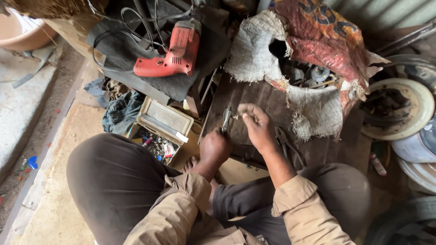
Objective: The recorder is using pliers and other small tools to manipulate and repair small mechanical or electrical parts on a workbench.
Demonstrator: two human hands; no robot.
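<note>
I am watching the left hand (214, 147) closing its grip around the handles of grey metal pliers (226, 119), whose jaws are pointing up and away from the fist. Just right of that grip, the right hand (258, 124) is pinching something tiny between fingertips; I cannot tell what. Both are hovering over a dark, rusty metal sheet (254, 97). Beyond the grip, frayed sacking (313, 109) is sagging; further left, a red plastic drill (175, 50) is lying on black cloth.
</note>
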